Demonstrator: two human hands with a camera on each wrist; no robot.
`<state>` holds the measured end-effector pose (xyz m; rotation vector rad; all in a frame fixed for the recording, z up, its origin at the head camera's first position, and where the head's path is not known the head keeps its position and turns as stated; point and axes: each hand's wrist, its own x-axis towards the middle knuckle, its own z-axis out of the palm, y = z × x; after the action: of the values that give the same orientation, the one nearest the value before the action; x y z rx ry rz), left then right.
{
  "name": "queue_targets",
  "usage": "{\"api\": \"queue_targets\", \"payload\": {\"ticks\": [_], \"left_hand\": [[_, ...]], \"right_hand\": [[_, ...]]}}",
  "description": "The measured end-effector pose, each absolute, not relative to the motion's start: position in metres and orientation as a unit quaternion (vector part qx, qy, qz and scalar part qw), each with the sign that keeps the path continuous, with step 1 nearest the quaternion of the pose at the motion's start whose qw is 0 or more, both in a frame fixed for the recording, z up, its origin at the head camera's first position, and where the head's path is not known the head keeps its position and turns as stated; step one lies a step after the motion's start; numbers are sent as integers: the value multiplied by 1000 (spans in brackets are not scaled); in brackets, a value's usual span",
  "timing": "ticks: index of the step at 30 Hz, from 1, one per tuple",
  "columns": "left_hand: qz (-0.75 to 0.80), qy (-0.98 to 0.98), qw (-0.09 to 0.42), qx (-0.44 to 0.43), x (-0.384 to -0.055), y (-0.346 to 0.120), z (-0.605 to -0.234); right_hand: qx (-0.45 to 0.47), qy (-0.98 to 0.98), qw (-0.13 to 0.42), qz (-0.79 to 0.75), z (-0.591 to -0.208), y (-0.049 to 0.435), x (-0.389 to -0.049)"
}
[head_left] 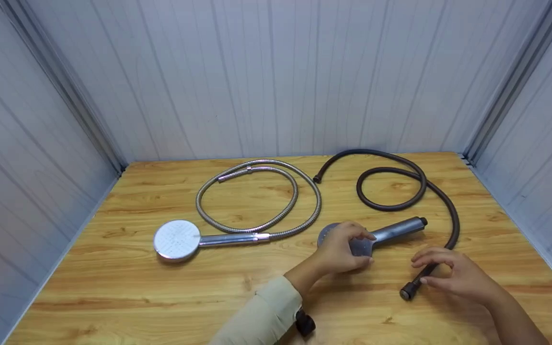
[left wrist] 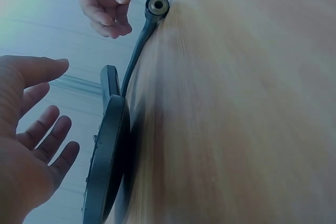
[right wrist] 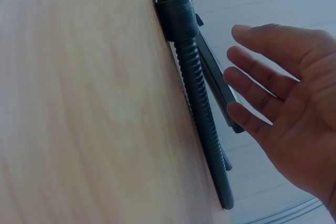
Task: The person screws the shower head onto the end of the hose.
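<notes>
A dark grey shower head (head_left: 393,231) lies on the wooden table (head_left: 199,297), its handle angled up to the right. My left hand (head_left: 344,248) hovers over its round head, covering part of it. In the left wrist view that hand's relaxed fingers (left wrist: 58,135) stand apart from the shower head (left wrist: 107,156). My right hand (head_left: 458,275) is over the near end of a black shower hose (head_left: 454,215), close to its end nut (head_left: 408,291). The right wrist view shows a gap between its loosely bent fingers (right wrist: 257,77) and the hose (right wrist: 197,87).
Left of my hands lies a chrome shower head (head_left: 177,240) joined to a coiled silver hose (head_left: 318,201). The black hose loops at the back right, its far end (head_left: 317,179) near the silver coil. Pale panel walls (head_left: 276,76) enclose the table's back and sides.
</notes>
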<state>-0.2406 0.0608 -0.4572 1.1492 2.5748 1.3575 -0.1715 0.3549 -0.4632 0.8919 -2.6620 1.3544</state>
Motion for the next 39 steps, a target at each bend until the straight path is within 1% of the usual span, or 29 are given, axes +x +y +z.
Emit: {"api": "queue_targets", "payload": {"ticks": [5, 19, 25, 39], "left_hand": [[405, 834, 15, 373, -247, 64, -456], [407, 831, 8, 378, -258, 67, -459], [389, 839, -5, 381, -259, 69, -459], [363, 854, -1, 374, -263, 75, -463]], "right_hand": [[297, -853, 14, 429, -464, 356, -172], [307, -845, 8, 438, -464, 357, -172], [313, -839, 2, 445, -463, 356, -174], [314, -842, -9, 438, -469, 353, -174]]}}
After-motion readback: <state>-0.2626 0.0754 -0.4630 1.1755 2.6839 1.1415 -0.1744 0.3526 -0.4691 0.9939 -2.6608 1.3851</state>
